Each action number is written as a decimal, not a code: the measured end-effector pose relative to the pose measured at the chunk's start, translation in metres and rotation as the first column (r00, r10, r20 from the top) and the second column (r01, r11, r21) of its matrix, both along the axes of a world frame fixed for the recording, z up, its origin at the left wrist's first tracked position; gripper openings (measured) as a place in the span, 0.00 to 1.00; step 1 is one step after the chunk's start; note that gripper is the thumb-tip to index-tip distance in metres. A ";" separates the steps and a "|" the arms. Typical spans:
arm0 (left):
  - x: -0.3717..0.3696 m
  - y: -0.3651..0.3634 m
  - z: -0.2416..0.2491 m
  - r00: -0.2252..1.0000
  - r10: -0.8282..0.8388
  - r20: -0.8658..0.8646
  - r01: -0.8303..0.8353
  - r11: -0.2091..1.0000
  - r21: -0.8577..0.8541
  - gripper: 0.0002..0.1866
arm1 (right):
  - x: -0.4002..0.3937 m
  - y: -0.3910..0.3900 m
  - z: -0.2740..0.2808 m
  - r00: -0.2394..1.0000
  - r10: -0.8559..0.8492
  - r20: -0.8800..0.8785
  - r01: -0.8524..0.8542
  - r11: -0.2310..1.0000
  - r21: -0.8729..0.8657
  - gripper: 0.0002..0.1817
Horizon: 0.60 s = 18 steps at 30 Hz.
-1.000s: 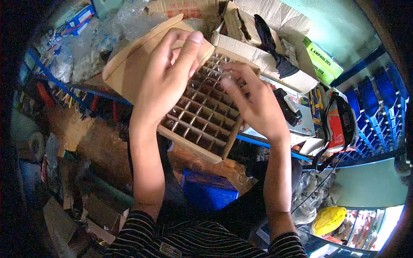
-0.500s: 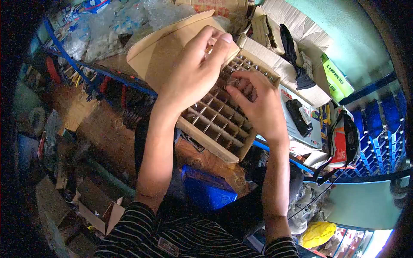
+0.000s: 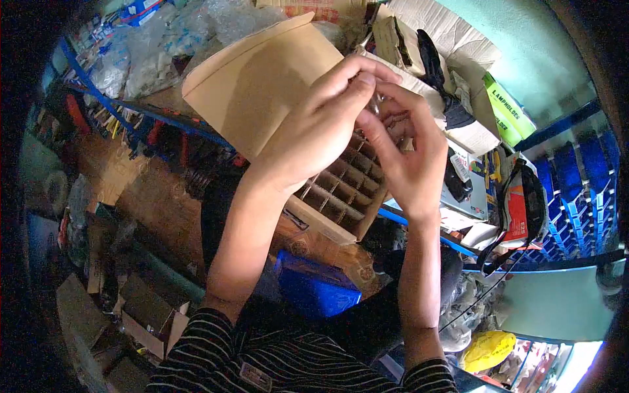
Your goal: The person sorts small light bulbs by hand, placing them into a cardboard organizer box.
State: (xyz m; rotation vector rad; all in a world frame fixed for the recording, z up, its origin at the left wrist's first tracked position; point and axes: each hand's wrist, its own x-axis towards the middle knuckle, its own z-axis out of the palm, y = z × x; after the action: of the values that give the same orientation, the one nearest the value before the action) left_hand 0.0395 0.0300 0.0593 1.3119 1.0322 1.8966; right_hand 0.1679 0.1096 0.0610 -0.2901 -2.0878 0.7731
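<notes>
Above a divided cardboard box [image 3: 334, 203], my left hand [image 3: 321, 128] and my right hand [image 3: 416, 141] meet at the fingertips. Between them a small clear, shiny piece [image 3: 376, 101] shows, mostly covered by fingers; its kind cannot be made out. My left hand is closed, thumb pressed against the curled fingers. Thumb and fingers of my right hand curve inward in a pinch at the same piece. Square cells fill the box, and those in the near part look bare. My hands hide its far cells. The raised brown lid [image 3: 262, 78] stands behind my left hand.
Plastic bags [image 3: 157, 59] lie at the back left. A green lampholder box [image 3: 508, 108], black sunglasses [image 3: 524, 216] and blue bins [image 3: 576, 190] are at the right. Below sits a blue container [image 3: 318, 288]; an open carton [image 3: 154, 314] stands lower left.
My right hand has lifted from the box's cells up to my left hand. My left hand has moved right and slightly down, and the fingertips now meet.
</notes>
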 end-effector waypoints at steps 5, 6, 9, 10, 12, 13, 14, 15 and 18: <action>-0.004 -0.001 -0.001 0.910 0.352 -0.221 -0.378 0.921 -0.090 0.16 | 0.015 0.013 0.007 0.988 -0.021 0.150 0.031 0.997 -0.071 0.16; -0.008 -0.003 0.002 0.831 0.483 -0.275 -0.504 0.864 -0.003 0.15 | 0.019 0.015 0.008 0.970 -0.025 0.241 0.043 0.997 -0.069 0.16; -0.018 -0.011 0.013 0.789 0.596 -0.148 -0.587 0.803 0.098 0.14 | 0.018 0.017 -0.002 0.938 -0.111 0.329 0.067 0.987 0.144 0.17; -0.018 -0.016 0.016 0.802 0.582 -0.135 -0.577 0.813 0.078 0.13 | 0.016 0.016 -0.005 0.924 -0.161 0.348 0.093 0.975 0.202 0.17; -0.018 -0.017 0.017 0.815 0.575 -0.076 -0.573 0.818 0.048 0.12 | 0.013 0.018 -0.007 0.912 -0.194 0.361 0.105 0.962 0.252 0.18; -0.018 -0.017 0.017 0.812 0.579 -0.074 -0.577 0.815 0.052 0.12 | 0.012 0.018 -0.008 0.908 -0.219 0.358 0.125 0.956 0.267 0.19; -0.018 -0.016 0.015 0.808 0.585 -0.071 -0.582 0.811 0.056 0.12 | 0.011 0.019 -0.008 0.903 -0.242 0.355 0.143 0.949 0.282 0.19; -0.018 -0.015 0.014 0.804 0.591 -0.068 -0.588 0.807 0.061 0.12 | 0.011 0.020 -0.008 0.902 -0.233 0.364 0.130 0.949 0.286 0.20; -0.019 -0.015 0.013 0.801 0.593 -0.086 -0.589 0.805 0.071 0.12 | 0.012 0.023 -0.009 0.891 -0.229 0.392 0.104 0.943 0.315 0.21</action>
State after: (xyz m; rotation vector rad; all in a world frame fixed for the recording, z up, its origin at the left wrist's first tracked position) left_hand 0.0201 0.0150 0.0723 1.2040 1.6131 2.3231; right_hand 0.1802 0.1326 0.0525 -0.5079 -2.5072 0.3082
